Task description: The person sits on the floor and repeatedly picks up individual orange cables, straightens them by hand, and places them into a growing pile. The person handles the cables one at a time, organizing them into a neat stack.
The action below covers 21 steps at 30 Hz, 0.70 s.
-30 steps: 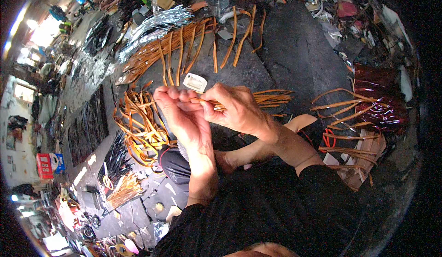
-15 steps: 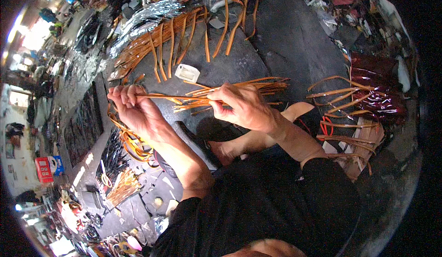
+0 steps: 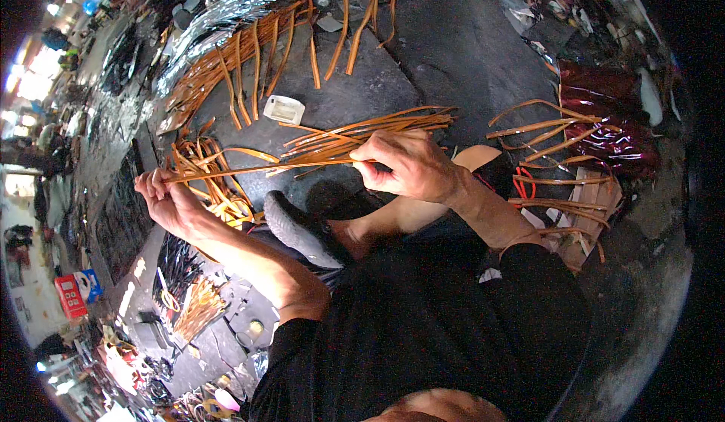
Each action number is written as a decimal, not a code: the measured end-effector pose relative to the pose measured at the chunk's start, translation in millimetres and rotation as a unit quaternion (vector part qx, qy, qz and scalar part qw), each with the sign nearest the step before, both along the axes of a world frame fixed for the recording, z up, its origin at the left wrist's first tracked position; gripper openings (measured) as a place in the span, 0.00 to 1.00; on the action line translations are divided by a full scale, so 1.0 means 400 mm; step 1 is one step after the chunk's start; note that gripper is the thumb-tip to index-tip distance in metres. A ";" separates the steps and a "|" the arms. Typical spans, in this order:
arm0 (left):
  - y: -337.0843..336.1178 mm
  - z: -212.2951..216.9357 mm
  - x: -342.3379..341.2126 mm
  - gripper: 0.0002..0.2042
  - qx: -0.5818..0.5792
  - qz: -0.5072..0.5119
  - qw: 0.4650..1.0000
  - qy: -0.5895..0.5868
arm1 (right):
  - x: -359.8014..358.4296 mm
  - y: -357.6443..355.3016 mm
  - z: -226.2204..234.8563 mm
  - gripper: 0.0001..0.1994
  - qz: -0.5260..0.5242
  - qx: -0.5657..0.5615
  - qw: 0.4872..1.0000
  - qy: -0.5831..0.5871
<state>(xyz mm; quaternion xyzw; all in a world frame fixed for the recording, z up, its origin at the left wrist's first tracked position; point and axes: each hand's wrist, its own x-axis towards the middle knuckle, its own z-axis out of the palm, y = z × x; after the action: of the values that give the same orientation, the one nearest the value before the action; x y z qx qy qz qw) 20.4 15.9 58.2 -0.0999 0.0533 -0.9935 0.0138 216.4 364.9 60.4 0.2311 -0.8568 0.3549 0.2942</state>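
Left hand [image 3: 168, 199] pinches the far end of one long tan strip [image 3: 257, 168], right hand [image 3: 408, 166] is clenched around its other end plus a bundle of strips [image 3: 355, 136], too many to count. The single strip runs nearly level, left to right, over the dark work mat [image 3: 453, 52]. One small white tag [image 3: 284, 109] lies just beyond.
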 end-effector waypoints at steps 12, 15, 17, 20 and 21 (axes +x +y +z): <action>-0.103 -0.081 -0.085 0.07 0.031 -0.001 0.998 -0.058 | 0.047 0.040 -0.011 0.12 -0.031 0.010 0.999 -0.026; -0.135 -0.115 -0.104 0.07 0.019 0.000 0.999 -0.039 | 0.057 0.050 -0.012 0.11 -0.048 0.006 0.998 -0.033; -0.166 -0.125 -0.120 0.07 -0.009 -0.001 0.999 -0.051 | 0.067 0.066 -0.022 0.10 -0.050 -0.004 0.998 -0.049; -0.190 -0.143 -0.142 0.07 0.011 -0.012 0.998 -0.061 | 0.077 0.075 -0.020 0.10 -0.057 -0.014 0.996 -0.066; -0.198 -0.151 -0.145 0.07 0.008 -0.015 0.998 -0.062 | 0.079 0.079 -0.020 0.10 -0.058 -0.014 0.996 -0.069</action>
<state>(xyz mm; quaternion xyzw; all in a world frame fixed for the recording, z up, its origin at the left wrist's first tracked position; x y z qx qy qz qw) -37.6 -63.3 -2.4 -0.0374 0.0618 -0.9974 0.0029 248.0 396.7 52.4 0.1514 -0.8821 0.3642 0.2575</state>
